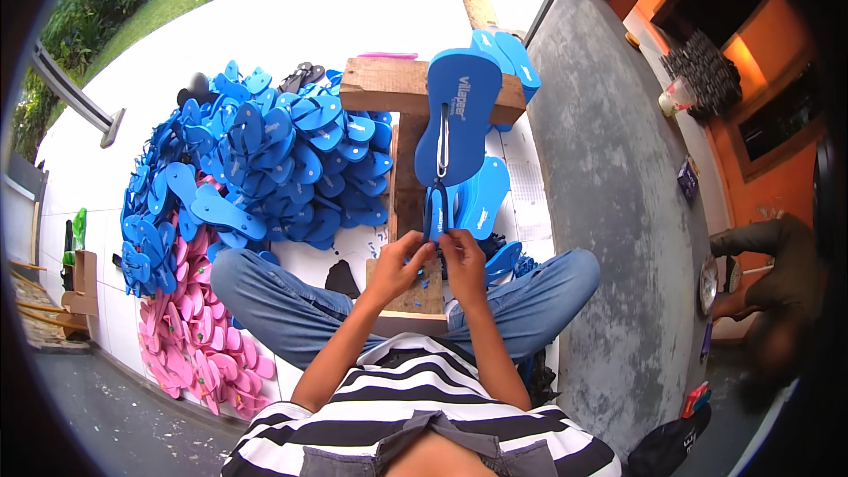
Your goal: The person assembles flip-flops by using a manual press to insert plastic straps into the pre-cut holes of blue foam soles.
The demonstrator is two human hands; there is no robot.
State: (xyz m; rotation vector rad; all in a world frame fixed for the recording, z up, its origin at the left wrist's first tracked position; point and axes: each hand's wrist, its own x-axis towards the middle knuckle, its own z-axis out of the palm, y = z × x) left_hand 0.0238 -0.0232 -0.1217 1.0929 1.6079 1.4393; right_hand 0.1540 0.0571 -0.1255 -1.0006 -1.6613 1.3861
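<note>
A blue flip-flop sole (459, 110) leans against the wooden stand (384, 79) in front of me, with a long thin metal loop (442, 155) running down its lower half. Below the sole hangs a dark blue flip-flop strap (436, 210), its upper end close to the loop. My left hand (399, 267) is closed, thumb and fingers pinching the strap's lower left end. On the other side, my right hand (464, 261) pinches its lower right end. Whether the strap is hooked into the loop is too small to tell.
A large heap of blue flip-flops (265, 150) lies to the left, with pink flip-flops (208, 336) nearer me. More blue soles (484, 199) stand right of the stand. A grey ledge (601, 168) runs along the right, where another person (764, 256) is bent over a pan.
</note>
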